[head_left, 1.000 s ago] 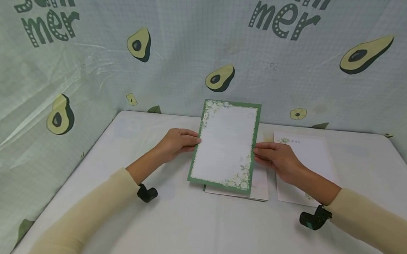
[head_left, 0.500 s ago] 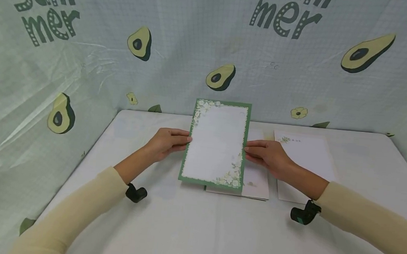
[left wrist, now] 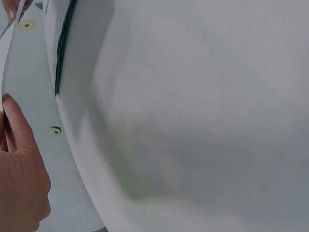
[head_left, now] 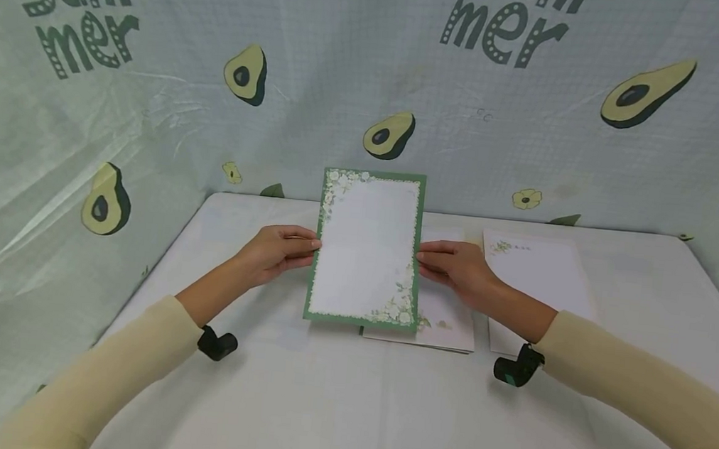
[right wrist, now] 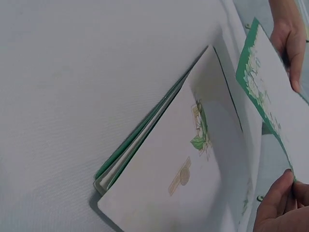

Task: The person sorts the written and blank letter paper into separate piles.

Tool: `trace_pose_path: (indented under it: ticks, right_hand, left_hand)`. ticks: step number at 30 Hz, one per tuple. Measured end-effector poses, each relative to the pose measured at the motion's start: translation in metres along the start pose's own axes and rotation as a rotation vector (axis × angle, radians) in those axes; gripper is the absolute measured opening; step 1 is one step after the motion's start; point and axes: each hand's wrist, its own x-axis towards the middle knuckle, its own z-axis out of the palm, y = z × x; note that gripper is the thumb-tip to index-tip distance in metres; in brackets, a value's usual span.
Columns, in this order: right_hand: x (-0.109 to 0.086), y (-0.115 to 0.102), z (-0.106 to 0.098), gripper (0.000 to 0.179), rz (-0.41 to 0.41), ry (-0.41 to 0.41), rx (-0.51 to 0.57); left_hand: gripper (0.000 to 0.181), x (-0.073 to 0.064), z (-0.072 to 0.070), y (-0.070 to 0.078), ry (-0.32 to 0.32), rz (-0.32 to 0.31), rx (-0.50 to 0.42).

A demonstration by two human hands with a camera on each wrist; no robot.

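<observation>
- Where the backdrop (head_left: 327, 8) hangs behind the table (head_left: 317, 413), it shows avocado prints and the word "Summer"; the table is white and bears the rest of the paper.
- From the near side reach the left sleeve (head_left: 115, 374) and the right sleeve (head_left: 627, 390), both pale.
- The green sheet (head_left: 367, 246), white inside a floral border, is held up between the two hands, facing the head camera. Over the last second it has shifted left and now stands a little more upright. I take this to mean that one sheet is being handled on its own, away from the others.
- The pile (right wrist: 159, 179) lies flat behind it; more of its top shows now than a second ago, though in the head view the sheet hides its left part. The right wrist view shows green edges between pale layers.
- The white sheet (head_left: 537, 276) lies flat just right of the pile, not touching it, and has not moved.
- The left hand (head_left: 276, 253) pinches the green sheet's left edge, fingers narrow; the right hand (head_left: 458, 265) pinches the opposite edge the same way. Both have travelled left with it.
- A small black camera (head_left: 519, 367) sits at the right wrist.
</observation>
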Motion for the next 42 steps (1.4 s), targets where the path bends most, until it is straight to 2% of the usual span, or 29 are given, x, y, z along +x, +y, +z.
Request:
trace_pose_path:
  ticks: [9,17,23,30,34,39,42]
  right_hand:
    - [0.004,-0.001,0.016,0.041,-0.011,-0.028,0.010]
    - [0.009,0.002,0.031,0.040,-0.003,-0.053,0.031]
    - [0.014,0.006,0.038,0.040,-0.002,-0.068,0.042]
    - [0.022,0.011,0.052,0.038,0.003,-0.083,0.075]
    - [0.024,0.016,0.056,0.038,0.019,-0.088,0.083]
    - [0.030,0.019,0.058,0.038,0.006,-0.116,0.056]
    - [0.037,0.020,0.060,0.035,-0.018,-0.120,-0.012]
  left_hand:
    - [0.039,-0.014,-0.016,0.006,-0.010,0.030,0.064]
    - [0.041,-0.019,-0.030,0.006,-0.007,0.036,0.128]
    - [0.041,-0.023,-0.038,0.004,-0.017,0.037,0.137]
    - [0.042,-0.028,-0.048,0.005,0.024,0.017,0.170]
    - [0.042,-0.029,-0.052,0.003,0.021,0.021,0.176]
    - [0.043,-0.030,-0.057,0.001,0.032,0.020,0.168]
    - [0.043,-0.031,-0.059,0.000,0.041,0.020,0.175]
